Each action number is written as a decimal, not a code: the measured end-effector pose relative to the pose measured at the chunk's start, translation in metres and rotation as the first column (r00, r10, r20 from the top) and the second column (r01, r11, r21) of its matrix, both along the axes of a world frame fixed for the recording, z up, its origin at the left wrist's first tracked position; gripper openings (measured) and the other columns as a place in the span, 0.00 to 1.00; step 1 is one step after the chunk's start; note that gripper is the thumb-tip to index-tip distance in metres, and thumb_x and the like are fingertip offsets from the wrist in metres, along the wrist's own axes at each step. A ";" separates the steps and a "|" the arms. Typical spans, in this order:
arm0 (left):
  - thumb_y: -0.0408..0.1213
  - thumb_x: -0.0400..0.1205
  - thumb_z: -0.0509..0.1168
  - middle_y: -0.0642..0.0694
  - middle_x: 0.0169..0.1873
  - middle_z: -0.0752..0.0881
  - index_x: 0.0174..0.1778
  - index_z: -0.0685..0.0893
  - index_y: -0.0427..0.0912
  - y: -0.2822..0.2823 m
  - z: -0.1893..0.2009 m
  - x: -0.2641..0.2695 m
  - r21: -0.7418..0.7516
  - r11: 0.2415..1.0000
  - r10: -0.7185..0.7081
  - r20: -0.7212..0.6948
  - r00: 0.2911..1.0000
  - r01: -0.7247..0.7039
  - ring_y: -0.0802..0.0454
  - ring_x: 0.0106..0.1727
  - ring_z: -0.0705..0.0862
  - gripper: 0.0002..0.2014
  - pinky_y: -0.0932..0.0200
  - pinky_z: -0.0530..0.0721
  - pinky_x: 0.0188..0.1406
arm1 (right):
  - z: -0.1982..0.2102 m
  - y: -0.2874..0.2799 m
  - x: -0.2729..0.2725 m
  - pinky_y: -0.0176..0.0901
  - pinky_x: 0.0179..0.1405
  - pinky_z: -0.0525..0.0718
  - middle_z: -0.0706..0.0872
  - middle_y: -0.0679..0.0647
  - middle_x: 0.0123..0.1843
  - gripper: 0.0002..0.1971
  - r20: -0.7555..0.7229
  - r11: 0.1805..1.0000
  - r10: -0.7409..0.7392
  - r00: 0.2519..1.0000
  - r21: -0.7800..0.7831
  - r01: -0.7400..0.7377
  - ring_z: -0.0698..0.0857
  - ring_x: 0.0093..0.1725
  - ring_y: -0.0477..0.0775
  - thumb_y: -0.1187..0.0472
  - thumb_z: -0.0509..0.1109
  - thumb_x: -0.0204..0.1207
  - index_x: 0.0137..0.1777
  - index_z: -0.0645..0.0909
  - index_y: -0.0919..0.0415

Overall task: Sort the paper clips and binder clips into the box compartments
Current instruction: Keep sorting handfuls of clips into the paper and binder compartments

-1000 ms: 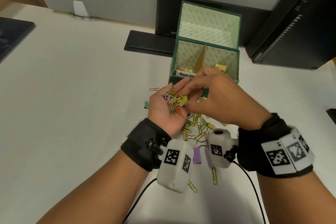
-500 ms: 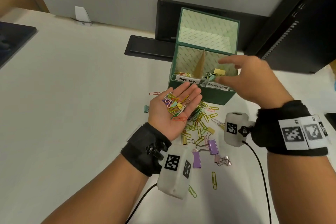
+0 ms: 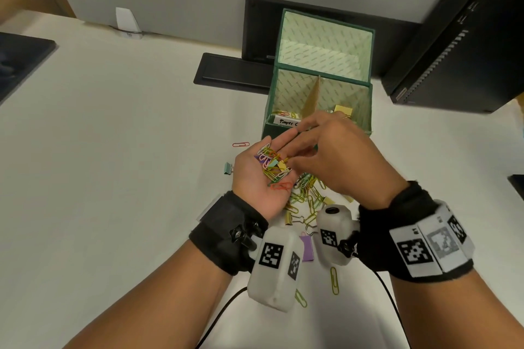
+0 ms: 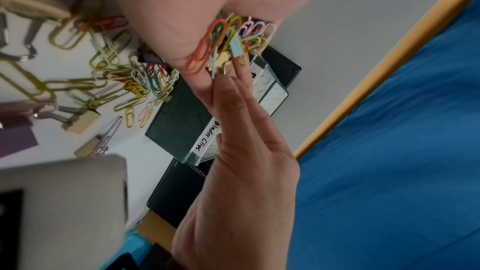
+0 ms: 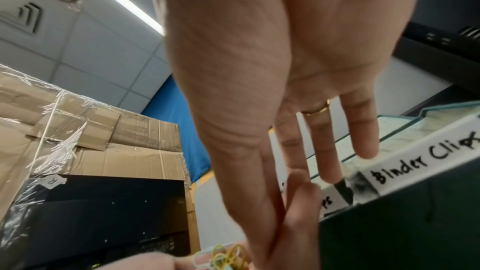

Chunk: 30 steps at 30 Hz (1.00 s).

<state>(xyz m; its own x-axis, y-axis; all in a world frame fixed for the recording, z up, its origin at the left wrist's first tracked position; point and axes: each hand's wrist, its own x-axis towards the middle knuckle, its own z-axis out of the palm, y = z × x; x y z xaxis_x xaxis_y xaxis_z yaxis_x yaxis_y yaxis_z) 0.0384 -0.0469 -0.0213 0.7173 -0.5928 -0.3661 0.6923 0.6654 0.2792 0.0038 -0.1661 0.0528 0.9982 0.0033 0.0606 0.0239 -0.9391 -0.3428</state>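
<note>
Left hand [image 3: 262,178] lies palm-up, flat, cradling a heap of clips [image 3: 273,164] just in front of the green box [image 3: 286,133]; right hand [image 3: 340,161], fingers extended, reaches into the heap — grip unclear.

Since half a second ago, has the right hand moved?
Yes. The right hand has come back from over the green box, from the binder-clip side, toward the person, and now reaches into the clips on the left hand.

My white counter [image 3: 119,167] carries the green box [image 3: 286,133], loose paper clips [image 3: 307,197] and binder clips [image 3: 306,248].
</note>
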 end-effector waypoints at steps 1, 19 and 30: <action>0.43 0.88 0.48 0.33 0.49 0.90 0.52 0.90 0.31 0.000 0.000 0.000 -0.004 1.000 -0.002 0.006 1.000 0.002 0.41 0.48 0.90 0.26 0.54 0.86 0.50 | -0.001 0.001 0.000 0.54 0.58 0.80 0.81 0.35 0.57 0.06 -0.003 1.000 0.012 1.000 0.007 -0.012 0.78 0.61 0.49 0.52 0.79 0.69 0.45 0.92 0.41; 0.41 0.87 0.52 0.28 0.54 0.88 0.50 0.89 0.25 -0.001 0.003 0.000 -0.062 0.997 0.034 -0.082 0.996 -0.039 0.34 0.52 0.89 0.24 0.39 0.86 0.55 | 0.038 -0.039 0.012 0.39 0.55 0.71 0.77 0.44 0.58 0.06 0.172 0.965 -0.237 0.956 0.152 0.212 0.74 0.59 0.43 0.56 0.67 0.84 0.48 0.84 0.52; 0.41 0.87 0.51 0.29 0.54 0.87 0.58 0.86 0.24 0.001 0.001 0.002 -0.087 0.995 0.049 -0.073 0.996 -0.056 0.37 0.52 0.89 0.25 0.43 0.86 0.57 | 0.018 -0.019 0.005 0.60 0.67 0.71 0.77 0.43 0.55 0.07 0.168 0.991 -0.092 0.982 0.113 0.073 0.72 0.64 0.51 0.44 0.76 0.72 0.49 0.88 0.37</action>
